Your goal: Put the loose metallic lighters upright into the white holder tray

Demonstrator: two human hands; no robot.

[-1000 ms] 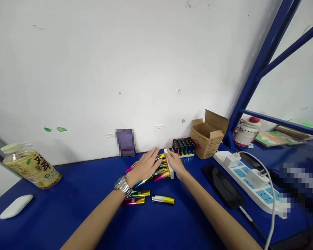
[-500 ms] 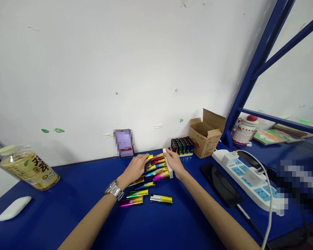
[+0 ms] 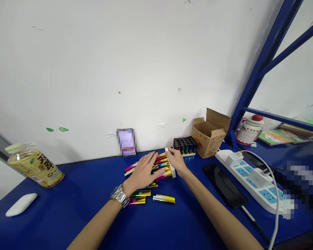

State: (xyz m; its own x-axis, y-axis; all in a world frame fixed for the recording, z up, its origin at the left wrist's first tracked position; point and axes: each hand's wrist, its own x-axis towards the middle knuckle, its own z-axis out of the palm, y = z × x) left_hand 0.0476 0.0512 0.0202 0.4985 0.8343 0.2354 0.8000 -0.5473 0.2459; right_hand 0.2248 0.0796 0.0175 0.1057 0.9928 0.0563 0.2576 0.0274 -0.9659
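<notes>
Metallic lighters (image 3: 167, 174), multicoloured, lie bunched under and around the left fingers on the blue worktop (image 3: 88, 208). Their right ends meet a white tray (image 3: 173, 171) standing between the two hands; how deep they sit in it is not resolvable.

Left hand (image 3: 143, 172): palm down over the bunch, fingers extended, thumb spread towards the tray; nothing grasped. Right hand (image 3: 178, 162): fingers bent at the tray's far end and against its outer side, touching it; cannot tell whether they grip it.

A silver-and-yellow lighter (image 3: 164, 199) lies apart, on the wearer's side of the left fingers. A steel wristwatch (image 3: 120, 195) is on the left wrist.

Just beyond the right fingers: a block of dark upright cylinders (image 3: 185, 146), then an open cardboard carton (image 3: 208, 144). Further right of them: a black smartphone (image 3: 225, 185) and a white power strip (image 3: 246, 175). Well left of the left fingers: a yellow-labelled bottle (image 3: 39, 169) and a white rounded case (image 3: 22, 205).
</notes>
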